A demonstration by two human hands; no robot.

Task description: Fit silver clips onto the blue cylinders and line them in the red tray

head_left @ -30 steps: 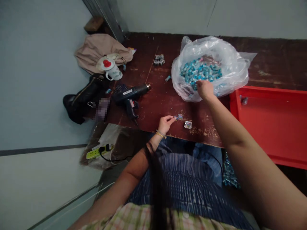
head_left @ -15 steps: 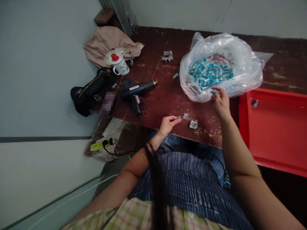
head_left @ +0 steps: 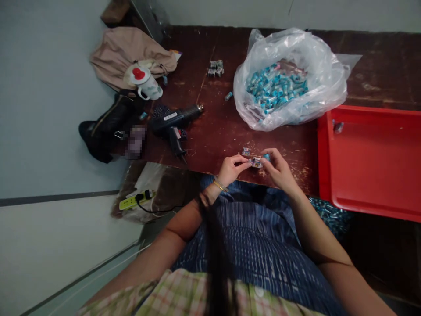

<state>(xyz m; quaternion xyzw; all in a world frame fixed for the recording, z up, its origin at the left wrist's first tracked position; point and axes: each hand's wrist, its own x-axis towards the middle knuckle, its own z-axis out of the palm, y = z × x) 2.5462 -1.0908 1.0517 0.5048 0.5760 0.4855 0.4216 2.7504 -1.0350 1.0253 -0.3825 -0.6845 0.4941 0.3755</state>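
My left hand (head_left: 234, 169) is closed at the table's front edge, thumb and fingertips pinching a small printed label (head_left: 250, 161). Just right of it, my right hand (head_left: 280, 170) grips a small blue-ended tube (head_left: 266, 156) between thumb and fingers. Between the two hands lies a little stack of printed labels (head_left: 257, 163), partly covered by fingertips. One more loose label (head_left: 246, 151) rests on the wood slightly behind them. Farther back, a clear plastic bag (head_left: 324, 103) stands with its mouth spread, full of similar blue-ended tubes (head_left: 276, 90).
On the right, a red tray (head_left: 368, 166) overhangs the table edge. A black heat gun (head_left: 177, 120) lies at left, near a lidded mug (head_left: 149, 87), a black bag (head_left: 105, 127) and beige cloth (head_left: 125, 52). Several small grey pieces (head_left: 215, 68) and a single tube (head_left: 228, 96) sit behind.
My right hand has come from the bag's near edge down to the labels, bringing a blue-ended tube. The left hand keeps its pinch on the label. The whole view has shifted slightly.
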